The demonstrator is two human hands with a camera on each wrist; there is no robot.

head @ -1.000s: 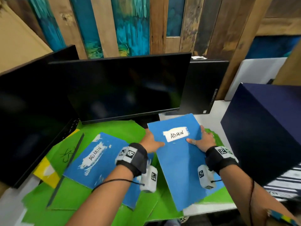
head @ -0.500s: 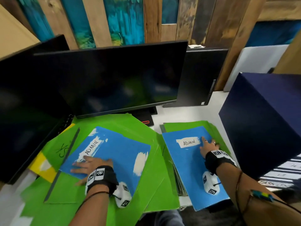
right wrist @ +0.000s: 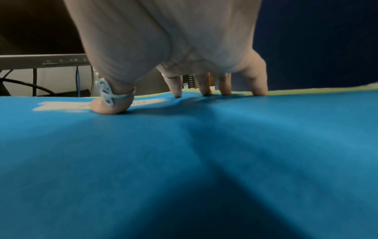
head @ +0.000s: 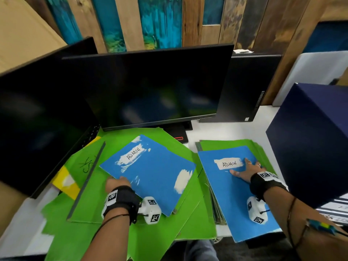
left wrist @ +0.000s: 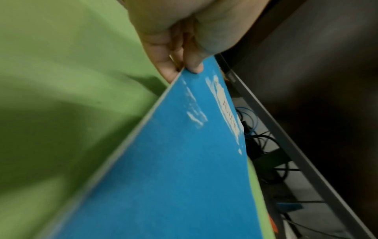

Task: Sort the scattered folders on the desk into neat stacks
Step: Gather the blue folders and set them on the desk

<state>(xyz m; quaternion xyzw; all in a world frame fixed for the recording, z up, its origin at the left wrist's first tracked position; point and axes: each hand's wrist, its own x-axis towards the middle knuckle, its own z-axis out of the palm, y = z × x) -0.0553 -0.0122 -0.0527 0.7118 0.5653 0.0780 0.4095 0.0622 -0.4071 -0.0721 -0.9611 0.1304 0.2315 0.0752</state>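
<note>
Two blue folders labelled ADMIN lie on the desk. My left hand [head: 117,184] pinches the near left edge of the left blue folder [head: 150,172], which is tilted up off the scattered green folders [head: 90,208]; the left wrist view shows thumb and fingers [left wrist: 184,64] clamped on that blue folder [left wrist: 174,161]. The right blue folder [head: 233,194] tops a stack of green folders [head: 226,145] at the right. My right hand [head: 248,169] presses flat on it with spread fingers [right wrist: 204,90], beside its white label [head: 228,163].
Two dark monitors [head: 150,87] stand behind the folders, one angled at the left [head: 37,119]. A navy box [head: 312,144] rises just right of the stack. A yellow folder [head: 65,182] peeks out at the left. The white desk [head: 226,129] shows behind the stack.
The right blue folder came down onto the right stack, and my right hand now presses it. My left hand moved to the left blue folder, took its edge and lifted it.
</note>
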